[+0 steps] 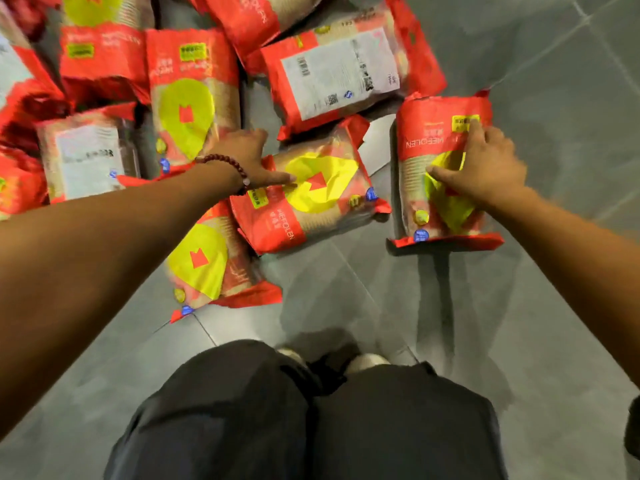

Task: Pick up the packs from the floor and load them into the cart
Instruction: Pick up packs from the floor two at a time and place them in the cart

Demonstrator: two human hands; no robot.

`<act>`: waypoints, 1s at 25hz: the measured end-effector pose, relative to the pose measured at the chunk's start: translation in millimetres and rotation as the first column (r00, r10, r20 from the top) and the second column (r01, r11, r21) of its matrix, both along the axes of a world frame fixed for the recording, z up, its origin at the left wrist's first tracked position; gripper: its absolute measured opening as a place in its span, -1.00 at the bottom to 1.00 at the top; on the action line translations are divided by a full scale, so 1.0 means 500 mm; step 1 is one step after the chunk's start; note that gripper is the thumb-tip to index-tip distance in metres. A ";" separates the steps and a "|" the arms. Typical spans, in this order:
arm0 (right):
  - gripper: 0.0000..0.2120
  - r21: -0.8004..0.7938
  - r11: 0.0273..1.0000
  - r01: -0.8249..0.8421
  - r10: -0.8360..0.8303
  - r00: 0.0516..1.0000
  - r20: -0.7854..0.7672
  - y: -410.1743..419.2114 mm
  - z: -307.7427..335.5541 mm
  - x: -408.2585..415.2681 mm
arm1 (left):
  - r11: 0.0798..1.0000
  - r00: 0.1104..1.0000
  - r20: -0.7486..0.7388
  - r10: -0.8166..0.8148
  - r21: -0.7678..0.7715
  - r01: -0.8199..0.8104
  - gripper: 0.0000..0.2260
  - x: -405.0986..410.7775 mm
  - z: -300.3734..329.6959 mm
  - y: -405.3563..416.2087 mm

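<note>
Down low, hands (pixel 485 168) touch red packs (pixel 311 199) with yellow patches.

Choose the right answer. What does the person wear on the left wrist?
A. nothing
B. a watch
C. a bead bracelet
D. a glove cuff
C: a dark red bead bracelet circles the wrist just behind the left hand, which rests on a pack.

The floor (pixel 554 81) beneath me was laid in large grey tiles, smooth and slightly glossy, with thin pale grout lines (pixel 585 19) running diagonally across my view. Soft shadows (pixel 434 289) fell over the tiles ahead of my feet. The light was even and diffuse. No wall, window or furniture came within my view.
</note>
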State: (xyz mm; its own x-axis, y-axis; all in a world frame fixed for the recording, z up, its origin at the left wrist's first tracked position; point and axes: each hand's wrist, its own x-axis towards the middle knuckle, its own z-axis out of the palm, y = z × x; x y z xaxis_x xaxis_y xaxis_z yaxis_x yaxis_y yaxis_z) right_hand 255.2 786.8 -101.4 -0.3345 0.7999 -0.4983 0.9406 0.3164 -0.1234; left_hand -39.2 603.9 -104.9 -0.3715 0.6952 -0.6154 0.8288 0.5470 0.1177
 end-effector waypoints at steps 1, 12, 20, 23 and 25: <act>0.06 -0.060 0.990 0.131 -0.133 0.990 -0.041 -0.001 -0.027 0.007 | 0.999 0.998 0.056 0.021 -0.039 -0.019 -0.15 -0.006 -0.028 0.005; -0.30 -0.473 0.665 0.579 -0.738 0.609 -0.292 -0.048 -0.142 0.132 | 0.987 0.949 0.274 0.159 -0.079 -0.143 -0.16 0.064 -0.107 0.009; -0.21 -0.346 0.679 0.647 -0.729 0.540 -0.420 -0.139 -0.080 0.122 | 0.613 0.549 0.554 0.626 0.084 -0.785 -0.18 0.141 -0.099 -0.057; -0.28 -0.312 0.757 0.573 -0.651 0.628 -0.426 -0.149 0.059 0.094 | 0.457 0.374 0.657 0.655 0.050 -0.888 -0.09 0.139 -0.012 -0.083; -0.29 -0.296 0.794 0.531 -0.607 0.659 -0.444 -0.156 0.170 0.070 | 0.401 0.333 0.697 0.635 0.071 -0.913 -0.06 0.135 0.092 -0.100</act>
State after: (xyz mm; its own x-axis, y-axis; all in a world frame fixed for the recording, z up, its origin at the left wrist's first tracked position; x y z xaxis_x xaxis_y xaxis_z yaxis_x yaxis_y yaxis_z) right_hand 290.1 708.6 -16.2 -0.0612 0.8582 -0.5097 0.7221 -0.3145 -0.6161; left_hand 28.3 554.1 -59.2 -0.6147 0.4493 -0.6483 -0.2508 0.6679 0.7007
